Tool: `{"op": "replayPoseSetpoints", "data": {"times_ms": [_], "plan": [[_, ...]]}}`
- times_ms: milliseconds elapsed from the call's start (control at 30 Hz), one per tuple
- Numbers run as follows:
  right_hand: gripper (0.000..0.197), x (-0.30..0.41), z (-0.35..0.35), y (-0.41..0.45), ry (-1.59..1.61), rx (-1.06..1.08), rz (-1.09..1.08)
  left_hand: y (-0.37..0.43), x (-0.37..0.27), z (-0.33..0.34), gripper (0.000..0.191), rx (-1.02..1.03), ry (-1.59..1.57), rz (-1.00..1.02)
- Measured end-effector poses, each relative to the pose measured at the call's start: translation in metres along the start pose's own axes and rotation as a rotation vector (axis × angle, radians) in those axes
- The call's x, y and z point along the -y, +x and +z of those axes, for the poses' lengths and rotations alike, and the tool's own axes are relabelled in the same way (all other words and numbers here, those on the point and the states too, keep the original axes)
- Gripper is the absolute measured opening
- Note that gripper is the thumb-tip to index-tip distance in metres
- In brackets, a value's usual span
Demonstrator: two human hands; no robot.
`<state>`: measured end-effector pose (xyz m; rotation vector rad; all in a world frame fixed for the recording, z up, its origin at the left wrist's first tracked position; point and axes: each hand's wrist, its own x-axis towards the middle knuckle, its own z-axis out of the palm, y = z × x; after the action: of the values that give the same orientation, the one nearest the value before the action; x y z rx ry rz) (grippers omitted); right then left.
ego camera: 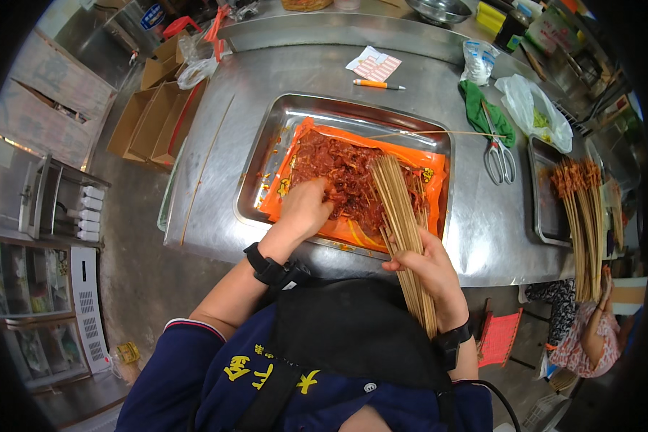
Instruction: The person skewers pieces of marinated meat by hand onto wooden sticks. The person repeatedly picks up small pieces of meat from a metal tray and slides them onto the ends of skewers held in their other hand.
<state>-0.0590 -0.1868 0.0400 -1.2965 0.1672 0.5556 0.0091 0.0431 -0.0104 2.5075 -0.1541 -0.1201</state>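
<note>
Dark red marinated raw meat (351,162) is heaped on an orange plastic bag (436,202) inside a steel tray (364,114). My left hand (305,208) reaches over the tray's near side, its curled fingers touching the meat. The fingertips are partly hidden, so a grip on a piece cannot be made out. My right hand (424,262) is closed around a thick bundle of bamboo skewers (397,194) at the tray's near right corner. The bundle slants, its far end over the meat and its near end by my apron (335,324).
One loose skewer (208,167) lies left; another (443,132) crosses the tray's far right rim. Scissors (498,156) rest partly on a green cloth (478,108). Loaded meat skewers (580,216) overhang the table by a smaller tray (542,216). A person (583,345) sits at right.
</note>
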Motion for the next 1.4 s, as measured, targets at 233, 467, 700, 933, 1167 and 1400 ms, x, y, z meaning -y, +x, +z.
{"op": "replayPoseSetpoints", "data": {"times_ms": [233,467,700,933,1167,1400], "plan": [[0.032,0.003,0.005,0.001,-0.096,-0.035,0.038,0.007,0.001,-0.018,0.026,0.235,0.045,0.016],[0.023,0.002,0.005,0.003,-0.155,-0.036,0.041,0.004,-0.004,0.003,0.028,-0.003,0.073,-0.008],[0.021,0.003,0.005,0.002,-0.099,0.007,0.069,0.011,0.005,0.011,0.021,0.024,-0.939,-0.085],[0.022,0.004,0.006,0.001,-0.067,-0.003,0.075,0.012,-0.013,-0.001,0.014,0.062,-1.283,-0.26],[0.022,0.003,0.006,0.002,-0.069,0.0,0.078,0.014,-0.017,-0.003,0.016,0.035,-1.402,-0.247],[0.022,0.003,0.007,0.002,-0.091,0.001,0.08,0.013,-0.019,-0.002,0.015,-0.015,-1.393,-0.145]]}}
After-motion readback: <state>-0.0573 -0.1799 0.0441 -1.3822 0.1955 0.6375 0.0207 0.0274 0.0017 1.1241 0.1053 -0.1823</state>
